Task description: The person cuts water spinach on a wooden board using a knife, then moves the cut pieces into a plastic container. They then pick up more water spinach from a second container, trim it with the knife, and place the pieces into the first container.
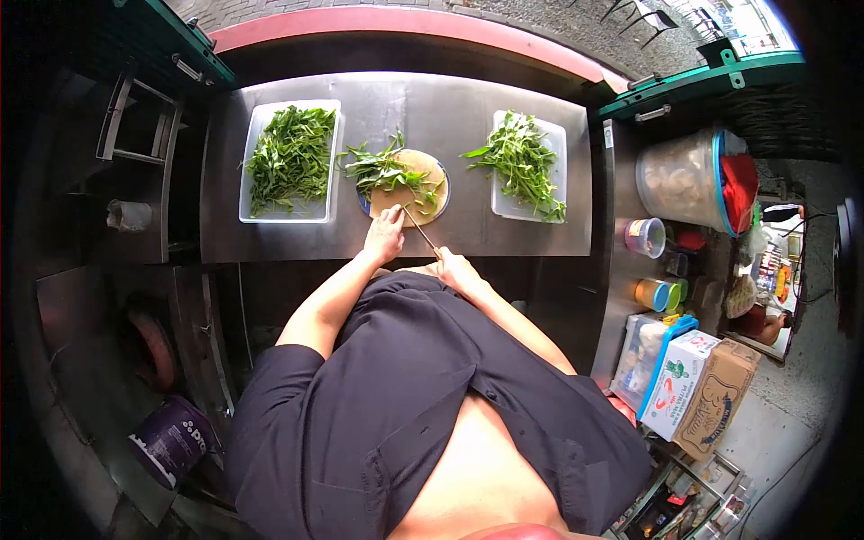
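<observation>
A round cutting board (430,171) lies at the middle of the metal table, with leafy greens (378,168) spread over its left and upper part. My left hand (385,232) is at the board's lower edge, its fingers closed near the knife blade; what they hold, if anything, is too small to name. My right hand (457,271) grips the handle of a knife (420,229), whose blade points up and left onto the board. To the left stands a white tray (334,162) full of cut greens. On the right, another white tray (560,171) holds longer green stems.
The metal table (405,103) spans the front. At the right, a side counter carries a large clear tub (675,175), a plastic cup (644,237), jars (652,294) and a lidded box (641,351). A cardboard box (715,400) stands beside them. A purple bucket (171,441) is at lower left.
</observation>
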Demonstrator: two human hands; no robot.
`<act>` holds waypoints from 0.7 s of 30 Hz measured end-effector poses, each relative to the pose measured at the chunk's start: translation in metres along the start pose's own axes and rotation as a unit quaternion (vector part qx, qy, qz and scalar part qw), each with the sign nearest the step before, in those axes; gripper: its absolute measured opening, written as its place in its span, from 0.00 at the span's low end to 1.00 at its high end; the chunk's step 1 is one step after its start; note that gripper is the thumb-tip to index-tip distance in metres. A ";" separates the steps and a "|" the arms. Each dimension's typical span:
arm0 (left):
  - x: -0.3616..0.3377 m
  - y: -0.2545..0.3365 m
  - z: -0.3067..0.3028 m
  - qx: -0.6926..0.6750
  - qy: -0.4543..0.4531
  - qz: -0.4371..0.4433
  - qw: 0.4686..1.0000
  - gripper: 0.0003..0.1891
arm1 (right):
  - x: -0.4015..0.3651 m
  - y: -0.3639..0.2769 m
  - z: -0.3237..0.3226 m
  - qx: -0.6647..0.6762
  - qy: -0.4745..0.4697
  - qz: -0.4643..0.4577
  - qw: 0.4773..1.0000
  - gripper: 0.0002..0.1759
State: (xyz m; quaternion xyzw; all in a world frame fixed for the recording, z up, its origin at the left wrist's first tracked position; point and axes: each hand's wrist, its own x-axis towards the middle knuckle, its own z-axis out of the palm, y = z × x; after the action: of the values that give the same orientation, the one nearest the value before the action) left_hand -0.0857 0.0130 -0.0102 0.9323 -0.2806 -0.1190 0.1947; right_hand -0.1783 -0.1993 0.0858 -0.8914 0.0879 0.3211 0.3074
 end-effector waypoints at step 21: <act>-0.005 -0.003 -0.005 0.037 -0.051 0.009 0.998 0.38 | 0.006 -0.018 -0.008 -0.066 -0.008 0.062 0.996 0.15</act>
State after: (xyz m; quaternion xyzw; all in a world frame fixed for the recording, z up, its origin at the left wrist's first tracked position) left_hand -0.0866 0.0193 -0.0059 0.9292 -0.3023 -0.1539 0.1467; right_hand -0.1632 -0.1895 0.0957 -0.9001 0.1190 0.3515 0.2284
